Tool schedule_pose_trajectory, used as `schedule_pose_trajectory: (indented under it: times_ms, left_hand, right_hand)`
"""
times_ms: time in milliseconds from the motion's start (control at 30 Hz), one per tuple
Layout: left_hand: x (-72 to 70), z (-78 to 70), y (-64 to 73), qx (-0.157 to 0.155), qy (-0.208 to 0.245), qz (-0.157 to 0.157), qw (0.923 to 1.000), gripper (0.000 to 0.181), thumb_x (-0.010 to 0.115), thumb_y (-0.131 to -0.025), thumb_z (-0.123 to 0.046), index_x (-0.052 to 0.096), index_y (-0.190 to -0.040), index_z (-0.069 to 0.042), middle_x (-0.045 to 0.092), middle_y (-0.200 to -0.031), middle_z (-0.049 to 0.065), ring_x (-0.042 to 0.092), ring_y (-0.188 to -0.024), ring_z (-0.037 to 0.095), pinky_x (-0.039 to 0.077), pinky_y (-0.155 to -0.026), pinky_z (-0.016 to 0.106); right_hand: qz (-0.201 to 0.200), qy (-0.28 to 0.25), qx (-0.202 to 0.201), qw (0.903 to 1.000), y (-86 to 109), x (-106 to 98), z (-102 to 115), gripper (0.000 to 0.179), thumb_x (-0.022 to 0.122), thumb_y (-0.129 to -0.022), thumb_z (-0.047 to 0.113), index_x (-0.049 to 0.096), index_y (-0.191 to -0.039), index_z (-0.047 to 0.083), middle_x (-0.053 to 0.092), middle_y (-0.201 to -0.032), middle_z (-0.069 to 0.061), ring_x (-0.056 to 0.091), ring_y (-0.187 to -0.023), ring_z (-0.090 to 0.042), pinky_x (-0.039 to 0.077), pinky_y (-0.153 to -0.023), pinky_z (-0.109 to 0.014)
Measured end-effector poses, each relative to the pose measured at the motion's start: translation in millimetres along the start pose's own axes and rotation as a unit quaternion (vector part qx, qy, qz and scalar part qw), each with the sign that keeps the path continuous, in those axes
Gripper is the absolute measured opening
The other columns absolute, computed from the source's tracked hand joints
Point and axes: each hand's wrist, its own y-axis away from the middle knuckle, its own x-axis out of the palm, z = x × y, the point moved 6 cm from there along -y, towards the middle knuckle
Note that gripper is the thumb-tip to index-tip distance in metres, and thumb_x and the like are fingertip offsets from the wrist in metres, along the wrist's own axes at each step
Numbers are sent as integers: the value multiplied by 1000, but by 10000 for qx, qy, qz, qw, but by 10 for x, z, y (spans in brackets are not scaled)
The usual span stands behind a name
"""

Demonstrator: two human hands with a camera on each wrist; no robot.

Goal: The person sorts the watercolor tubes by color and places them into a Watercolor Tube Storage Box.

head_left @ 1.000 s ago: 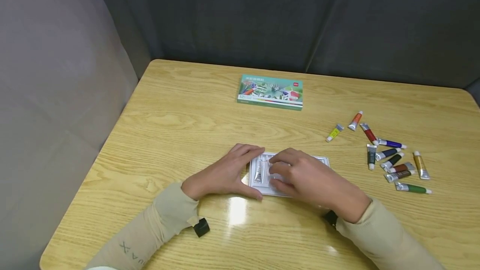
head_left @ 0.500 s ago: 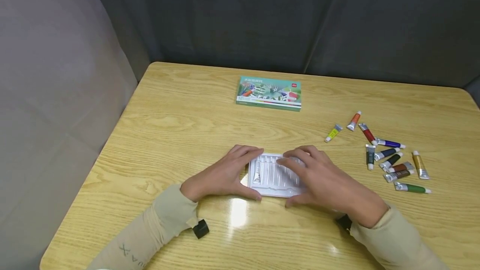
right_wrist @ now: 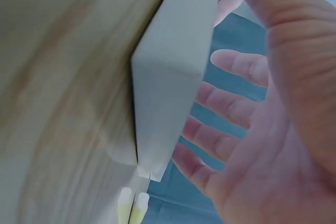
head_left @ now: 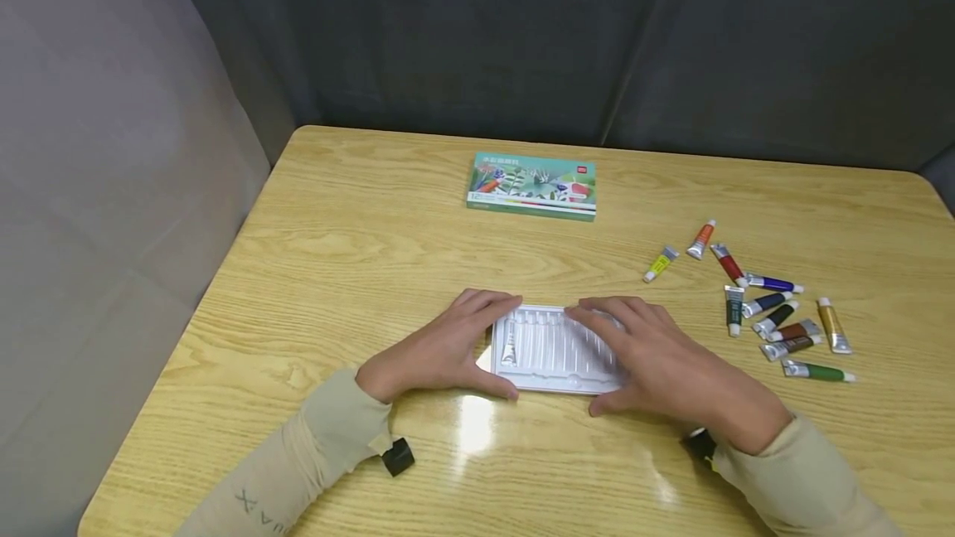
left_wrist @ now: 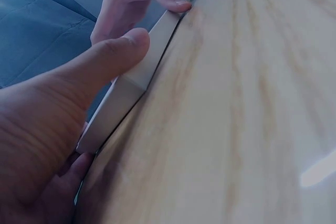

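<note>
A white plastic tray (head_left: 555, 384) with narrow slots lies on the table in front of me. In its leftmost slot rests a white-and-silver paint tube (head_left: 510, 344). My left hand (head_left: 448, 346) grips the tray's left end, thumb along the near side and fingers at the far side. My right hand (head_left: 656, 359) spans the right end with fingers spread, its thumb by the near edge and its index finger over the far edge. In the right wrist view, several fingers (right_wrist: 226, 103) stand apart from the tray wall (right_wrist: 163, 93). The tray's right end is hidden under that hand.
A green illustrated paint box (head_left: 531, 186) lies at the back. Loose paint tubes are scattered at the right, among them a yellow tube (head_left: 660, 263), an orange tube (head_left: 701, 239), a gold tube (head_left: 834, 326) and a green tube (head_left: 819, 371). Dark curtain hangs behind the table.
My right hand has moved right, from fingers bunched over the slots beside the white tube to spread across the tray's right end, uncovering more slots. My left hand keeps its grip on the tray.
</note>
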Motion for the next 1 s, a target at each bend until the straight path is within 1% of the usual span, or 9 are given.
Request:
schedule_pose_trajectory:
  times_ms: [267, 400, 467, 533, 600, 700, 767, 867, 1000]
  left_hand:
    - [3, -10, 0, -58, 9, 64, 10000, 116, 87, -73, -62, 31, -164, -16, 39, -164, 1, 35, -149, 19, 38, -124, 43]
    - [4, -12, -1, 5, 28, 41, 10000, 116, 88, -73, -62, 31, -164, -15, 39, -164, 2, 35, -149, 20, 38, -124, 45]
    - [2, -8, 1, 47, 28, 18, 10000, 116, 88, -73, -61, 31, -164, -15, 39, -164, 3, 35, -149, 20, 38, -123, 45]
    - [-1, -8, 2, 85, 40, -2, 10000, 116, 88, -73, -60, 31, -164, -15, 39, -164, 3, 35, -149, 21, 39, -123, 46]
    - [-2, -10, 2, 104, 42, -11, 9999, 116, 89, -73, -60, 31, -164, -15, 39, -164, 3, 35, -149, 21, 39, -123, 46]
    - [-5, -17, 0, 110, 50, -13, 9999, 117, 89, -73, -60, 31, -164, -15, 38, -165, 3, 35, -149, 21, 38, -123, 46]
    - [-9, -21, -1, 100, 77, -16, 9999, 116, 89, -73, -59, 31, -164, -15, 38, -165, 3, 35, -149, 21, 38, -123, 46]
    - [-12, -20, 1, 58, 94, -17, 9999, 116, 89, -72, -59, 32, -164, -15, 39, -165, 3, 35, -149, 20, 38, -123, 45]
    - [-17, -20, -3, 24, 69, -14, 10000, 116, 89, -72, -60, 32, -164, -15, 39, -165, 2, 36, -149, 20, 38, -124, 44]
  right_hand:
    - [154, -114, 140, 9997, 38, 6, -58, 107, 91, -69, 58, 42, -158, 26, 45, -159, -7, 43, -146, -38, 33, -115, -67]
    - [194, -186, 148, 9995, 65, -28, -92, 106, 90, -70, 59, 42, -157, 23, 45, -159, -7, 43, -146, -36, 32, -115, -66]
    - [232, -308, 218, 9990, 89, -64, -129, 105, 87, -71, 64, 43, -157, 23, 46, -159, -7, 42, -146, -35, 31, -115, -66]
    - [124, -325, 180, 9992, 119, -125, -173, 101, 82, -73, 68, 46, -155, 21, 50, -155, -8, 45, -144, -36, 34, -113, -66]
    - [-88, -294, 85, 9995, 160, -211, -226, 94, 78, -76, 69, 52, -151, 19, 56, -150, -9, 50, -139, -36, 39, -109, -66]
    - [-568, -55, -126, 9983, 219, -353, -323, 77, 78, -83, 59, 61, -142, 13, 66, -138, -11, 61, -128, -35, 50, -101, -61]
    - [-763, -12, -146, 9970, 259, -429, -400, 65, 80, -87, 48, 65, -138, 10, 69, -133, -11, 65, -122, -34, 55, -97, -57]
    - [-829, -10, 8, 9966, 297, -488, -532, 53, 78, -92, 36, 67, -136, 9, 70, -131, -13, 68, -119, -34, 57, -93, -55]
    - [-828, -155, 328, 9959, 328, -539, -684, 46, 76, -95, 32, 67, -135, 10, 69, -132, -13, 68, -120, -35, 56, -92, -56]
